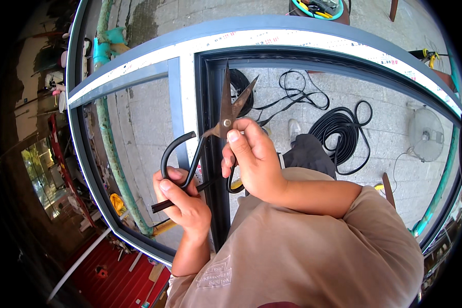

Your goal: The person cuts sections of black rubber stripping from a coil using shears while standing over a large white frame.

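Observation:
A pair of scissors [226,110] with rusty blades spread apart points away from me over the dark window frame [213,169]. My right hand [254,156] grips it, thumb beside the pivot and fingers round the far-side handle. My left hand [185,203] is closed on the other black handle loop [165,159]. A short black rubber strip [162,206] also lies in the left hand, its cut end sticking out to the left and its other part passing under toward the right hand. Nothing shows between the blades.
Grey frame bars with white printed film [241,42] surround the work. Below, a black rubber coil [339,131], loose strips [297,92] and a fan [426,134] stand on the paved floor. A tool basin [321,15] sits at the far side, green pipe [105,138] at left.

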`<act>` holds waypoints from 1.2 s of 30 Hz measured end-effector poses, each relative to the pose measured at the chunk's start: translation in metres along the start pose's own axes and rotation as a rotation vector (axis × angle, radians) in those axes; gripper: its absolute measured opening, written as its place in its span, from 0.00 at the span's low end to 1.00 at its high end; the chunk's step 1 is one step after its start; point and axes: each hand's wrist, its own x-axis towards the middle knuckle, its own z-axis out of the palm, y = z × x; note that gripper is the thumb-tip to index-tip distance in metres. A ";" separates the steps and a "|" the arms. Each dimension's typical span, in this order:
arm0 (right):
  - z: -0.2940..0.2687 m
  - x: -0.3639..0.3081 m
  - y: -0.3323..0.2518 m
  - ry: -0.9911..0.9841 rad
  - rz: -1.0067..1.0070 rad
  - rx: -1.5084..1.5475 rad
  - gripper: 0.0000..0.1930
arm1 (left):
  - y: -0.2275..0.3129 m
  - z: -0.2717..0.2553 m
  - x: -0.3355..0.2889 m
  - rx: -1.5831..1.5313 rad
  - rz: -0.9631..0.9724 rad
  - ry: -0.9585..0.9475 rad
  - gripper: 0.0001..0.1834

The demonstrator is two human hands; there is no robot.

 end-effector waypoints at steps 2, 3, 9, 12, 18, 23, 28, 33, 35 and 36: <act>-0.003 -0.002 -0.004 -0.025 -0.001 0.010 0.14 | 0.000 0.001 0.000 -0.031 -0.007 0.001 0.20; -0.004 -0.002 -0.006 -0.038 0.011 0.017 0.14 | 0.002 0.003 0.002 -0.028 0.002 0.012 0.20; -0.011 -0.005 0.000 -0.051 0.194 0.087 0.13 | 0.002 -0.002 0.002 -0.035 -0.007 -0.024 0.21; -0.010 -0.002 -0.003 -0.034 0.199 0.105 0.13 | 0.000 0.001 0.003 0.009 -0.002 -0.008 0.21; -0.007 0.000 -0.001 -0.009 0.198 0.139 0.14 | 0.000 0.001 0.003 0.016 -0.009 -0.024 0.20; -0.001 -0.001 -0.008 0.027 0.239 0.136 0.15 | -0.001 -0.001 0.002 -0.027 -0.030 -0.020 0.21; 0.004 -0.002 -0.006 0.057 0.240 0.139 0.15 | 0.000 0.000 0.004 -0.029 -0.008 -0.021 0.22; 0.009 0.001 -0.002 0.098 0.206 0.149 0.15 | 0.000 0.002 0.003 -0.030 0.029 -0.021 0.22; 0.010 0.001 -0.001 0.108 0.194 0.142 0.15 | 0.000 0.002 0.003 -0.043 0.039 -0.029 0.22; 0.010 0.002 0.000 0.107 0.180 0.129 0.15 | -0.001 0.002 0.002 -0.050 0.041 -0.031 0.22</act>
